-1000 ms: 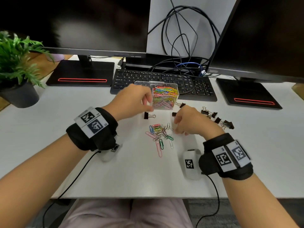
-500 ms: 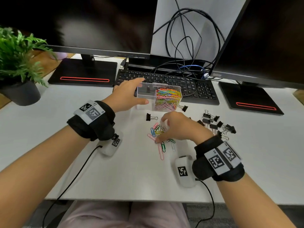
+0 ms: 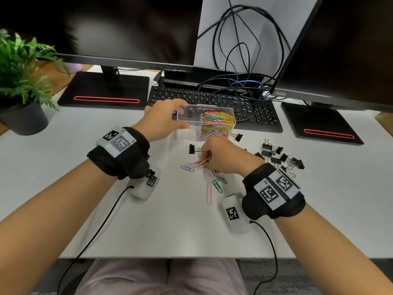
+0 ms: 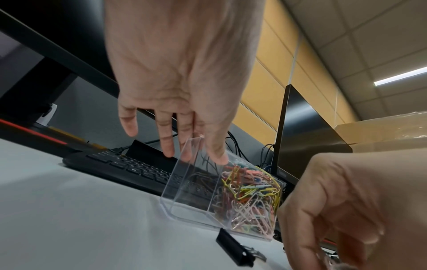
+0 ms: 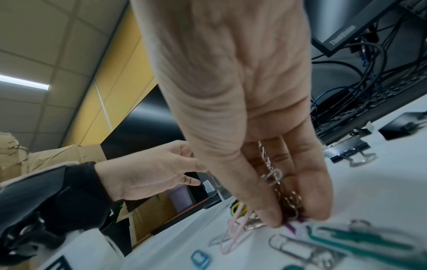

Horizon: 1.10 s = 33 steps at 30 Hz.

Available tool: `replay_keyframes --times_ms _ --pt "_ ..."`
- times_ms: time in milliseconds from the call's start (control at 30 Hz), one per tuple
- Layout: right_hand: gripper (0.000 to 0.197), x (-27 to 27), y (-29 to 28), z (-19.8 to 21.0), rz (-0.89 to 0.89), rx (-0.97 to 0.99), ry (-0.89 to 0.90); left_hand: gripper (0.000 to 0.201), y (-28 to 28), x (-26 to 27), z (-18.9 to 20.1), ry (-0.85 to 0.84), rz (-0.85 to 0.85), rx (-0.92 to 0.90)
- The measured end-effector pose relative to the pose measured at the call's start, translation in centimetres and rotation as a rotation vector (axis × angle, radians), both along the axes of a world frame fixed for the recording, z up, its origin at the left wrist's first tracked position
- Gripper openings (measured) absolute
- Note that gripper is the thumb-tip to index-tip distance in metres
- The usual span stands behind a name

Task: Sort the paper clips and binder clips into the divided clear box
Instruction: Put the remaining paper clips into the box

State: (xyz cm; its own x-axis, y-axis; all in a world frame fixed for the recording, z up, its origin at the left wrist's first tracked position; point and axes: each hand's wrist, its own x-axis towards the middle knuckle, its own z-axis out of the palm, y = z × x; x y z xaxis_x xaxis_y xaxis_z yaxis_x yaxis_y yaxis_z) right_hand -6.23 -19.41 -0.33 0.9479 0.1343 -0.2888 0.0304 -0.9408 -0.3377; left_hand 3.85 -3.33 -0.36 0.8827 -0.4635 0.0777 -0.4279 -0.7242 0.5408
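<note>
Your right hand (image 3: pixel 221 155) is bunched over the loose paper clips (image 3: pixel 213 177) at centre frame on the worktop (image 3: pixel 63 167), fingertips (image 5: pixel 272 219) pinching several at once, likely for fewer trips. Just past it, one binder clip (image 3: pixel 192 149) sits alone; the rest (image 3: pixel 280 158) are grouped at right, probably queued for later. Beyond, your left hand (image 3: pixel 164 121) grips the clear box (image 3: pixel 187 133) at its empty left compartment, steadying it; the right compartment is packed with clips.

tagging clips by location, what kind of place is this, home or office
Most likely an office workstation. Two monitors stand on a white desk with a black keyboard and tangled cables between them. The wrist views show ceiling tiles with a strip light, typical of an office.
</note>
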Motion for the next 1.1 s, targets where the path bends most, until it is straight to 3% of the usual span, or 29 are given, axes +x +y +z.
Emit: replay_keyframes --times_ms 167,367,633,767,933,1100 --pt "0.018 -0.2 -0.8 0.4 -0.045 0.104 -0.046 0.056 0.1 0.1 0.0 0.004 0.002 -0.001" --pt "0.020 -0.1 -2.5 0.6 -0.250 0.255 -0.066 0.054 0.1 0.1 0.0 0.000 0.001 0.010" --pt "0.015 -0.1 -4.6 1.6 -0.377 0.401 -0.092 0.053 0.1 0.1 0.2 0.005 0.001 -0.005" --pt "0.010 0.6 -5.4 3.3 -0.431 0.439 -0.203 0.052 0.1 0.1 0.1 0.013 -0.004 -0.011" --pt "0.022 2.9 -5.8 5.7 -0.519 0.528 -0.359 0.053 0.2 0.1 0.1 0.025 0.000 -0.021" --pt "0.026 5.2 -5.2 5.2 -0.545 0.415 -0.428 0.053 0.1 0.0 0.2 0.029 0.003 -0.016"
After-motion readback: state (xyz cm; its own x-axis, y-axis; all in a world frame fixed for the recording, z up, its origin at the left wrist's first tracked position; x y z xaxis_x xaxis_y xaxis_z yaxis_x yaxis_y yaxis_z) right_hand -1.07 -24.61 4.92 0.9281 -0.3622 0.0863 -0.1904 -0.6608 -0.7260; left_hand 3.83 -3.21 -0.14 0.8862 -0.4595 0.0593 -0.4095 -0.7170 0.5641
